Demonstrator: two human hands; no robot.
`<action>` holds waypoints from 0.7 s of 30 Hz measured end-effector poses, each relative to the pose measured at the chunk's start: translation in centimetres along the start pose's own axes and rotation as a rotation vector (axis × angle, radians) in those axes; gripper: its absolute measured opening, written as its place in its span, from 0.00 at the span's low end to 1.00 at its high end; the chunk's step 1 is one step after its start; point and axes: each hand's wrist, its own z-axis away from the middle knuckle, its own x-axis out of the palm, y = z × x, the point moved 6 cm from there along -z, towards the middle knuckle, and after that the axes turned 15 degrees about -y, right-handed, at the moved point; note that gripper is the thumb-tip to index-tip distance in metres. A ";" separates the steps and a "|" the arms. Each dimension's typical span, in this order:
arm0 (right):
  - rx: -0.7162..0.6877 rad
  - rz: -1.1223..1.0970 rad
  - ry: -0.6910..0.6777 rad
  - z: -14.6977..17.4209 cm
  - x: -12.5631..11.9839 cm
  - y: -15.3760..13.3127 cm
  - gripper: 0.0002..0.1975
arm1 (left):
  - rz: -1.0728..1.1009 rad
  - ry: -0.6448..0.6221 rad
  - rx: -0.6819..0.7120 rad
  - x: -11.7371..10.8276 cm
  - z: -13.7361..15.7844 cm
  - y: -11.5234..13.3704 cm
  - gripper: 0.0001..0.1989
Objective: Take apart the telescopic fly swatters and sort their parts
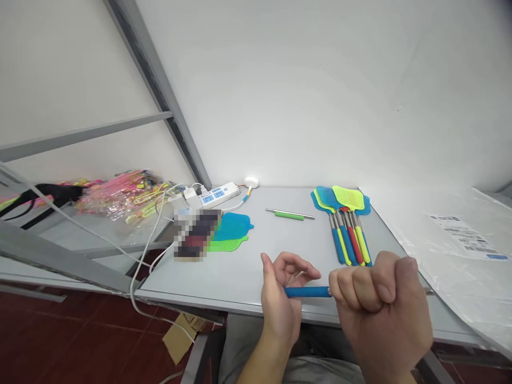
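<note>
A rod with a blue grip [307, 292] is held in the air near the front edge of the worktop [276, 266]. The right hand [381, 306] is clenched around its metal part, a bare tip showing beyond the fist; the left hand [281, 298] is loosely cupped, fingers not wrapped, the grip's end meeting its palm. A push off the rod's line could skid that end off the palm, since nothing encloses it. The smooth metal might also slide through the fist, jabbing the palm, and a dropped rod could land in the lap.

Just behind the right hand lie the handles of a heap of fly swatters [348, 198]; a swing of the knuckles could scatter them. The protruding tip might snag the plastic sheet [452, 277] to the right. Farther back, a green-gripped rod [288, 215] could roll if bumped. To the left, a white cable [134, 290] loops over the worktop's edge, where a stray sleeve or knee might tug the power strip [219, 196].
</note>
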 end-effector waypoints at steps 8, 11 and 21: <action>0.008 0.014 -0.104 -0.6 0.6 0.0 0.27 | 0.057 -0.002 0.025 1.7 1.0 0.9 0.32; 0.001 -0.046 -0.064 -0.3 0.4 0.2 0.27 | -0.001 0.007 0.050 2.0 1.3 1.6 0.32; -0.016 -0.054 0.043 0.1 -1.1 -0.6 0.25 | -0.125 -0.021 0.030 3.2 1.2 0.8 0.29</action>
